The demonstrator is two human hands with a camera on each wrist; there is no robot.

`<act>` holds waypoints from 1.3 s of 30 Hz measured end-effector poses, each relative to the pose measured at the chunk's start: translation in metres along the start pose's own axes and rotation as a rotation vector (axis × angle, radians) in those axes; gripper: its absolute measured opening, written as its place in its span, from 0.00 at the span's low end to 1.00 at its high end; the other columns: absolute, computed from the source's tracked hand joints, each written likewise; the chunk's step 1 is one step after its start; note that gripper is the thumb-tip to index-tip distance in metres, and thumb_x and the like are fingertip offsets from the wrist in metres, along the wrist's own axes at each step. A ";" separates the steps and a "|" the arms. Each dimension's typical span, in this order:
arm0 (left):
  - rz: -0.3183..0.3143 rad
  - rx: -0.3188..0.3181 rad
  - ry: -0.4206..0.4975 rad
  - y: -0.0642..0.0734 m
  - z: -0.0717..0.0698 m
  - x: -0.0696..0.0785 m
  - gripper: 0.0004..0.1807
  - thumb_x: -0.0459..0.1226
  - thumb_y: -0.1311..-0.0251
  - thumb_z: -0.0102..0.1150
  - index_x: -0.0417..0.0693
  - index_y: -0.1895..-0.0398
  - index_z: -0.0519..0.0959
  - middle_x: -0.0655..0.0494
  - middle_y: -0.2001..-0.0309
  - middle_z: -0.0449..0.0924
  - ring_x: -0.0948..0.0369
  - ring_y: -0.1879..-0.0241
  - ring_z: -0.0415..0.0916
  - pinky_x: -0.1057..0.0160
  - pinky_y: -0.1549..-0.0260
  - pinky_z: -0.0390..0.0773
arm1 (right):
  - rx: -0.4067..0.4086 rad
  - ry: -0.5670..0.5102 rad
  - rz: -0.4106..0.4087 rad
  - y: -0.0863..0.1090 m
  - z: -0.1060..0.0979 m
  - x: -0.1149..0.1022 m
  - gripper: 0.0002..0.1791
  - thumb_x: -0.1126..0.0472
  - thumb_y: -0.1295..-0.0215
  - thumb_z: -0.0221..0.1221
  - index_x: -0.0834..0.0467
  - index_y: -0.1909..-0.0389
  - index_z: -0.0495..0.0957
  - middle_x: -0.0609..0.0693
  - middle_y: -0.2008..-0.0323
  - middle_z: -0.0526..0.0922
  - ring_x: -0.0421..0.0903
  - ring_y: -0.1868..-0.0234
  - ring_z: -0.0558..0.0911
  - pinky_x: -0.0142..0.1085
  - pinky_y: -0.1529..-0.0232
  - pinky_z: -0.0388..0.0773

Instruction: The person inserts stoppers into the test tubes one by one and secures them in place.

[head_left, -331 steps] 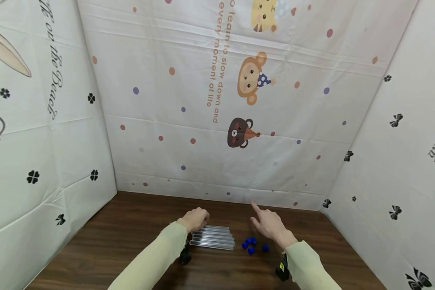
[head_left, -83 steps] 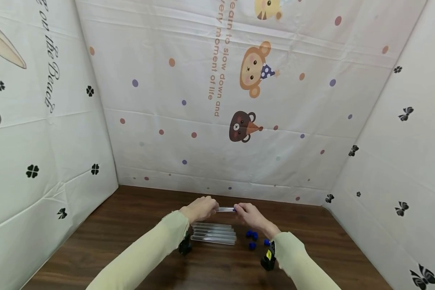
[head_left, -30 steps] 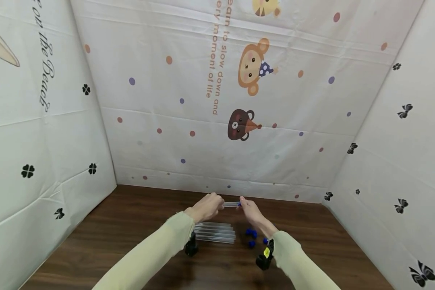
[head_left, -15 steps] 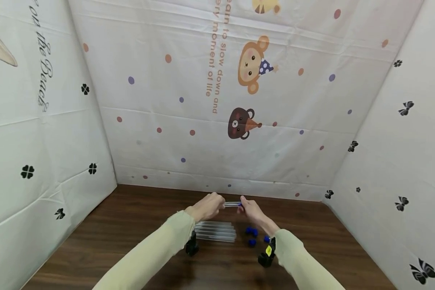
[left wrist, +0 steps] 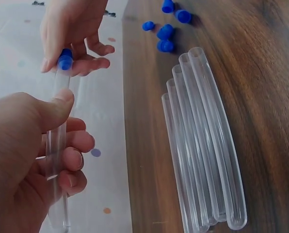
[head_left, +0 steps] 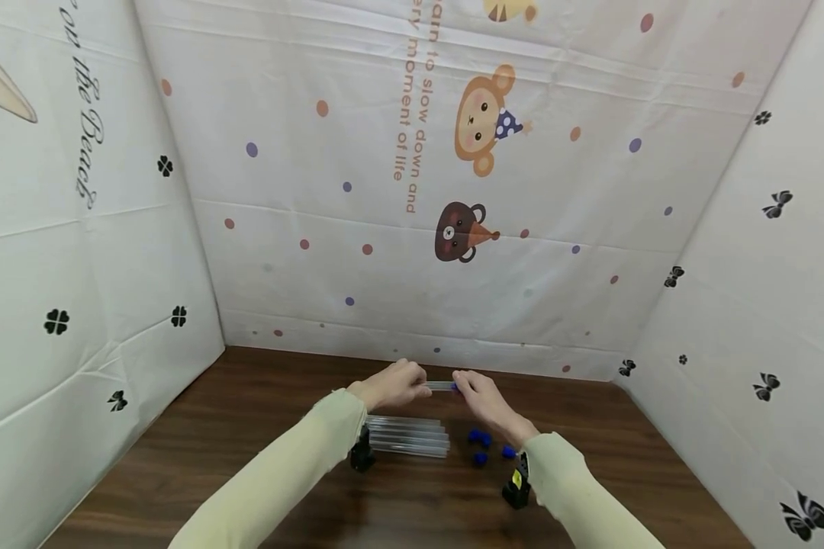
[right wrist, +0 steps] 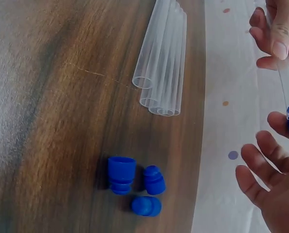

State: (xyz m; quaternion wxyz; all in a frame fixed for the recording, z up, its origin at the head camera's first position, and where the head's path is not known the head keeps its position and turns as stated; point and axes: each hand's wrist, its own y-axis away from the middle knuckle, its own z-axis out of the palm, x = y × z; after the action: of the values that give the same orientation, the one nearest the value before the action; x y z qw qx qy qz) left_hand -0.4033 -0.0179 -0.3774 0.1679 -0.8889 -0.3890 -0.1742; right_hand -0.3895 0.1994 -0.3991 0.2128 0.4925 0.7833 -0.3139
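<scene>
In the head view my left hand (head_left: pixel 393 383) and right hand (head_left: pixel 486 400) meet above the far part of the table. The left hand grips a clear plastic test tube (left wrist: pixel 57 145), thumb along one side and fingers curled round the other. At the tube's mouth sits a blue cap (left wrist: pixel 65 59), its narrow end inside the rim in the right wrist view. My right thumb and index finger pinch this cap, while the other right fingers are spread loosely. Several more test tubes (left wrist: pixel 202 141) lie side by side on the table, their open ends toward the loose blue caps (right wrist: pixel 121 174).
The dark wood-grain table (head_left: pixel 281 473) ends at a white patterned backdrop (head_left: pixel 384 290) behind the hands. Similar white sheets (head_left: pixel 69 381) hang at both sides. The loose caps lie scattered to the right of the tube row, below the right forearm.
Eleven seconds ago the left hand was at the tube row and the right hand near the caps, its index finger extended. Both now hold a tube with a cap; over the last second they barely move.
</scene>
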 end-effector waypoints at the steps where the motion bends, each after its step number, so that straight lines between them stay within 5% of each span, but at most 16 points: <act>1: 0.008 -0.004 0.001 0.000 -0.001 -0.001 0.13 0.41 0.32 0.54 0.45 0.65 0.84 0.56 0.80 0.78 0.69 0.85 0.62 0.72 0.81 0.66 | -0.016 -0.010 0.003 0.000 -0.001 0.000 0.25 0.49 0.22 0.40 0.62 0.75 0.70 0.53 0.77 0.69 0.39 0.77 0.65 0.32 0.69 0.64; 7: 0.026 -0.025 -0.003 -0.001 -0.003 -0.001 0.13 0.39 0.30 0.51 0.45 0.63 0.84 0.54 0.79 0.79 0.68 0.84 0.63 0.71 0.77 0.69 | -0.087 -0.059 0.032 0.001 -0.004 0.001 0.32 0.45 0.22 0.35 0.70 0.69 0.71 0.55 0.78 0.69 0.39 0.80 0.63 0.31 0.73 0.64; 13: 0.014 -0.036 -0.002 -0.001 -0.002 0.001 0.14 0.39 0.29 0.49 0.42 0.57 0.84 0.48 0.70 0.85 0.69 0.81 0.67 0.71 0.72 0.72 | -0.028 -0.043 0.093 0.003 -0.001 0.003 0.31 0.45 0.22 0.36 0.66 0.76 0.68 0.46 0.81 0.64 0.40 0.82 0.62 0.31 0.74 0.63; 19: 0.020 0.017 -0.044 0.001 0.002 0.005 0.15 0.41 0.30 0.51 0.43 0.59 0.85 0.57 0.73 0.84 0.70 0.81 0.69 0.72 0.73 0.73 | 0.021 -0.083 0.162 0.002 0.005 0.002 0.30 0.46 0.22 0.36 0.60 0.83 0.62 0.46 0.86 0.63 0.41 0.84 0.61 0.32 0.76 0.62; 28: 0.000 0.078 -0.106 0.001 0.010 0.007 0.13 0.40 0.32 0.53 0.45 0.66 0.85 0.51 0.69 0.86 0.71 0.84 0.68 0.73 0.79 0.70 | 0.026 -0.271 0.239 0.002 0.013 -0.001 0.31 0.50 0.21 0.35 0.64 0.84 0.62 0.47 0.87 0.62 0.39 0.85 0.59 0.30 0.79 0.59; 35: 0.010 0.066 -0.102 0.001 0.003 0.001 0.12 0.40 0.31 0.52 0.48 0.67 0.84 0.57 0.75 0.83 0.70 0.86 0.68 0.73 0.78 0.71 | 0.041 -0.206 0.198 0.000 0.012 -0.001 0.33 0.45 0.22 0.34 0.65 0.75 0.73 0.47 0.85 0.65 0.41 0.84 0.61 0.32 0.77 0.62; 39: 0.021 0.058 -0.072 0.002 0.002 -0.001 0.12 0.40 0.31 0.51 0.48 0.68 0.84 0.57 0.79 0.80 0.69 0.87 0.65 0.73 0.79 0.69 | 0.053 -0.120 0.207 0.000 0.013 -0.004 0.31 0.42 0.23 0.34 0.59 0.80 0.65 0.50 0.78 0.66 0.46 0.73 0.68 0.37 0.68 0.64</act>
State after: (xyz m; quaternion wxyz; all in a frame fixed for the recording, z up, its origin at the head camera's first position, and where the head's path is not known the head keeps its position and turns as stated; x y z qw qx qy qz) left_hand -0.4021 -0.0192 -0.3801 0.1813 -0.8933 -0.3905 -0.1289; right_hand -0.3869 0.1878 -0.4053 0.2774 0.5566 0.7057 -0.3395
